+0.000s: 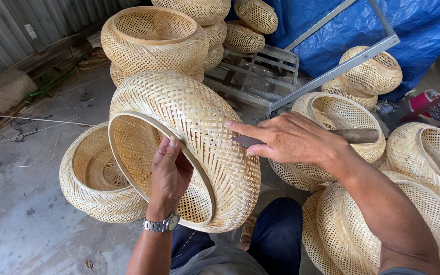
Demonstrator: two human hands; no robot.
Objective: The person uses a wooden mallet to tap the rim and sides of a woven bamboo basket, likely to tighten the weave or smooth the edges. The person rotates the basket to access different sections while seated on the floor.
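A round woven bamboo basket (pixel 199 127) rests tilted on my lap, its open rim facing left. My left hand (pixel 170 170), with a metal wristwatch, grips that rim from inside, thumb over the hoop. My right hand (pixel 291 138) lies against the basket's outer weave and holds a knife (pixel 355 135) with a dark wooden handle; its blade points left under my index finger, touching the weave.
Several similar bamboo baskets surround me: one on the concrete floor at left (pixel 90 178), a stack behind (pixel 154 43), others at right (pixel 434 153). A metal frame (pixel 332 69) leans on a blue tarpaulin (pixel 413 25). Corrugated wall at far left.
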